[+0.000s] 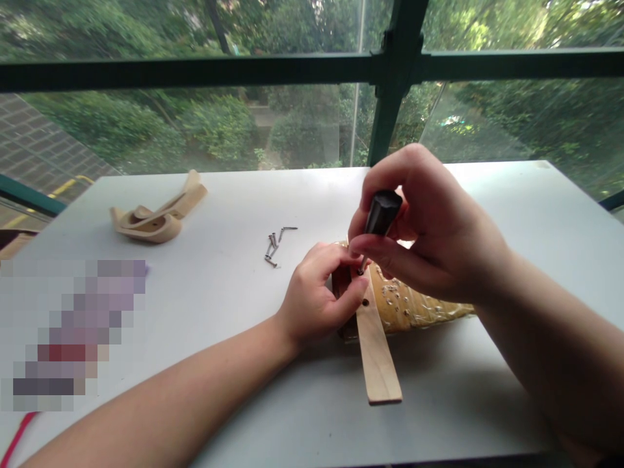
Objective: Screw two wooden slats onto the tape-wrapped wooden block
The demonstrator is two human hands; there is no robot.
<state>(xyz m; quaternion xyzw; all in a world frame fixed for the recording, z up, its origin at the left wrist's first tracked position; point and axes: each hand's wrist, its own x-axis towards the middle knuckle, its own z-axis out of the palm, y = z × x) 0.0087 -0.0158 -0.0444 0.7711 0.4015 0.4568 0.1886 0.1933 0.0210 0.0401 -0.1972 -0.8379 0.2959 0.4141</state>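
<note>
My right hand (433,227) is closed round the black handle of a screwdriver (383,213), tilted with its shaft pointing down. Its tip meets a dark spot, seemingly a screw head, near the upper end of a flat pale wooden strip (377,354). My left hand (314,289) grips that upper end, thumb and fingers close around the screwdriver tip. One dark hole (365,302) shows in the strip just below the thumb. Under the strip lies a block wrapped in yellowish tape (407,305), its surface pitted with holes. The strip's lower end juts out past the block.
Several loose screws (272,244) lie left of my hands on the white table (219,383). Curved wooden pieces (156,227) rest at the back left. A blurred-out object (78,331) with a red cord (18,434) is at the left edge. Windows stand behind the table.
</note>
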